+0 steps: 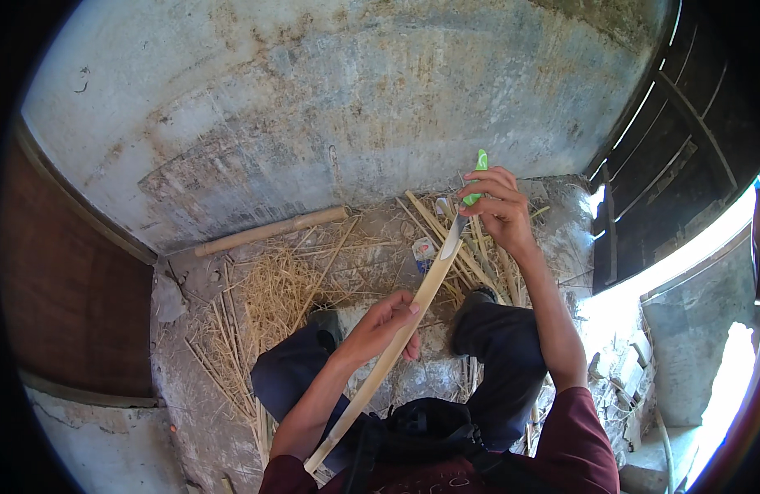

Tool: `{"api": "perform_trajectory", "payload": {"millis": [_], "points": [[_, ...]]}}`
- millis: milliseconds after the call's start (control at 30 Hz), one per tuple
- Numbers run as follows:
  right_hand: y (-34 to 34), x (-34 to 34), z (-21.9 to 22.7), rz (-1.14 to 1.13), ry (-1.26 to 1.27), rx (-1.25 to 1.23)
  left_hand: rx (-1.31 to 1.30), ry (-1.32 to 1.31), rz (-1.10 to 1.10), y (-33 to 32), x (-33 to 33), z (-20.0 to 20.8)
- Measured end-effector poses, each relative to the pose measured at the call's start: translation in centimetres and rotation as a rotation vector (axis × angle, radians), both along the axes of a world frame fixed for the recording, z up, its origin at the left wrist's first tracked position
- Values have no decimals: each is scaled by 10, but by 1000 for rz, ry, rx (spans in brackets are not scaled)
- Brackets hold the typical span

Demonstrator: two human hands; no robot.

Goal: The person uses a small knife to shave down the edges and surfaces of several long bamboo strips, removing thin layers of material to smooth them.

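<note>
A long pale bamboo strip (370, 382) runs slantwise from my lap up and away to the right. Midway along it my left hand (381, 328) is closed, with the thumb on top and fingers beneath. My right hand (500, 207) grips a knife by its bright green handle (482, 160), fingers bent around it. The knife's grey blade (459, 224) meets the far end of the strip, where a whitish, tapered patch shows. How deep the blade sits in the bamboo cannot be made out.
Curly shavings (283, 288) and loose strips (497, 262) litter the floor around my feet. A round bamboo pole (273, 230) lies along the stained wall (380, 115). Rubble (627, 370) is heaped at the right, and a brown panel (75, 284) stands at the left.
</note>
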State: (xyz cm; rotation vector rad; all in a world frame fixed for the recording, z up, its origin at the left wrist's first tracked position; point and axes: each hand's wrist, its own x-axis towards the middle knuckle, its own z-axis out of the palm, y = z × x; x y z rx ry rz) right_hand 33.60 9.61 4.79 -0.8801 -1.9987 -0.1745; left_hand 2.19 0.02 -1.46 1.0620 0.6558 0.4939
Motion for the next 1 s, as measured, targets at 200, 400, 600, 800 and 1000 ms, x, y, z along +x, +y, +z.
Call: {"api": "perform_trajectory", "payload": {"millis": [200,400,600,800,1000], "points": [[-4,-11,1,5,-21,7,85,20,126,-4,13,2],[-5,-18,1,10,-30,-2,44,80,133,-2,13,19],[-8,-29,-1,62,-52,4,155,93,236,-5,19,9],[-6,-32,-5,55,-47,28,137,76,163,1,12,21],[-10,-43,-3,57,-89,44,92,-63,301,-2,19,19]]}}
